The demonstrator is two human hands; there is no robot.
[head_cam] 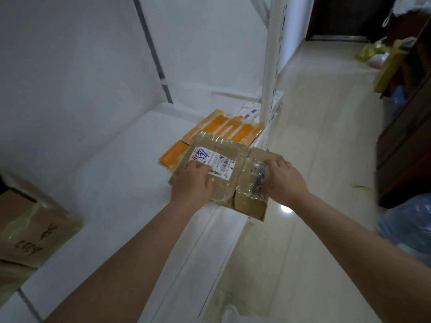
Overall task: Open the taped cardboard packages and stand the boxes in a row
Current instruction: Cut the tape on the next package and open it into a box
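Note:
A flat brown cardboard package [235, 159], wrapped in clear tape and bearing a white shipping label, lies at the front edge of a white shelf [112, 178], partly overhanging it. My left hand [192, 183] presses down on its left part, fingers over the label's corner. My right hand [283, 179] grips the package's right end, where a taped flap is torn and lifted. Behind the package lie flat orange boxes [224, 129], partly covered by it.
A larger taped brown carton [30, 229] with black writing sits on the shelf at the left. A white shelf upright [270, 66] rises behind the package. Tiled floor [314, 136] lies to the right, with dark wooden furniture [405, 136] and bags along the right side.

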